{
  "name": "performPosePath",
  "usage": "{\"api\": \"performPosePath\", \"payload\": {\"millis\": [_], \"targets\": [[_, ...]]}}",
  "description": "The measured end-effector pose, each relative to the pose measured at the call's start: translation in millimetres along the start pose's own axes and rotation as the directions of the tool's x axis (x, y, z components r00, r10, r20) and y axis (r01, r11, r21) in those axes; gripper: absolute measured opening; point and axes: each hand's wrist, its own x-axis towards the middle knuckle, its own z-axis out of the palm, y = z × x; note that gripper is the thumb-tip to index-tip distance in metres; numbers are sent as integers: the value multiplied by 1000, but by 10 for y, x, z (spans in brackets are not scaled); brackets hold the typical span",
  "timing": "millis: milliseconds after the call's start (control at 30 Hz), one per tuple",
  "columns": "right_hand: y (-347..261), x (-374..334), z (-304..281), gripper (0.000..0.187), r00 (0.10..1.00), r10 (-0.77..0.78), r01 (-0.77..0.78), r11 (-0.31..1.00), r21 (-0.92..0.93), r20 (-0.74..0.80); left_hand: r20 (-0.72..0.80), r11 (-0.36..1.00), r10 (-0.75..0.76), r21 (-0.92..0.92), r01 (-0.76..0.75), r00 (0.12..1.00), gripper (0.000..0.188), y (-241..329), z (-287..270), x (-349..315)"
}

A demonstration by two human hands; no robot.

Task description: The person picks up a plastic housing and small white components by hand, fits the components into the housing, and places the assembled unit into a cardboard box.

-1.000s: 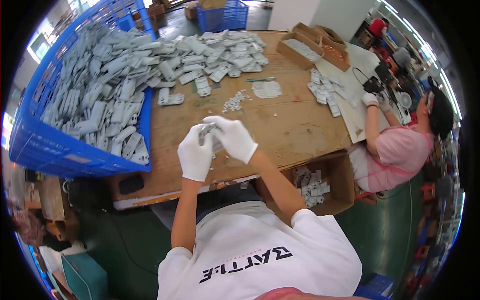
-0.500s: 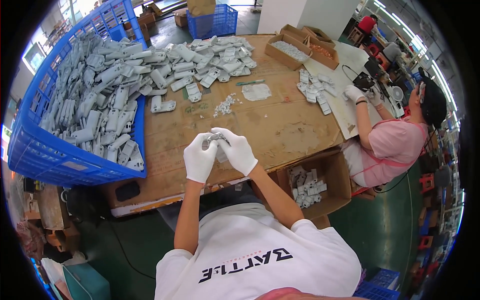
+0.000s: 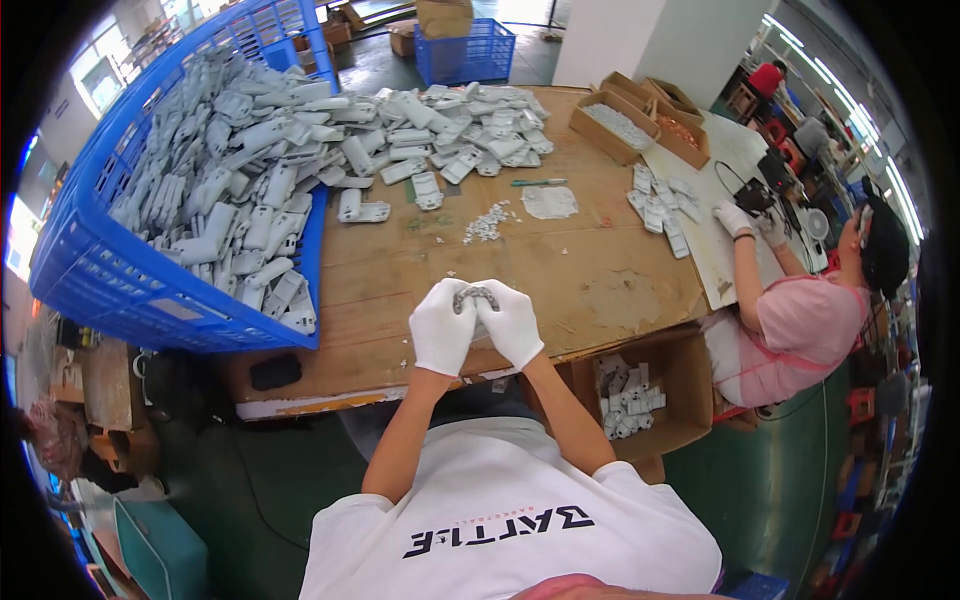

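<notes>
My left hand [image 3: 440,332] and my right hand [image 3: 513,327], both in white gloves, meet over the near edge of the cardboard-covered table [image 3: 390,290]. Pinched between their fingertips is a small grey plastic housing [image 3: 474,296], mostly covered by the fingers. Beyond the hands lies a scatter of tiny white parts [image 3: 488,224]. A crumpled white sheet [image 3: 549,203] and a green pen [image 3: 538,182] rest beside it. A heap of similar pale grey housings [image 3: 430,130] spreads over the far left of the table.
A blue crate [image 3: 190,310] full of housings stands at the left. On the right, a cardboard box [image 3: 680,390] holds more pieces. Small cartons [image 3: 612,130] sit at the far right. A co-worker in pink [image 3: 810,310] works at the adjoining table. A dark object [image 3: 275,373] lies near the front edge.
The whole view has shifted, so the table appears further right. My hands have drawn closer together around the housing, which now appears turned between the fingertips.
</notes>
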Motion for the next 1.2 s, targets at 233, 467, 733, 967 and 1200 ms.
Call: {"api": "performPosePath", "payload": {"millis": [233,467,733,967,1200], "targets": [[-8,24,51,21,999,2,-1,999,-33,40,-27,1000,24,-19,-24,999,10,-91,-29,-9],[72,45,94,22,996,-83,81,989,125,11,50,998,-48,-43,50,998,11,-55,-116,48],[28,13,64,16,994,68,-74,995,68,80,21,1000,-6,-1,6,1000,16,-64,-117,-13],[98,104,111,13,999,49,-50,997,56,8,-28,994,106,0,-106,994,27,-119,-55,-11],[63,73,131,22,992,102,-119,956,269,77,-4,1000,7,9,-6,1000,38,-134,-30,-51]]}}
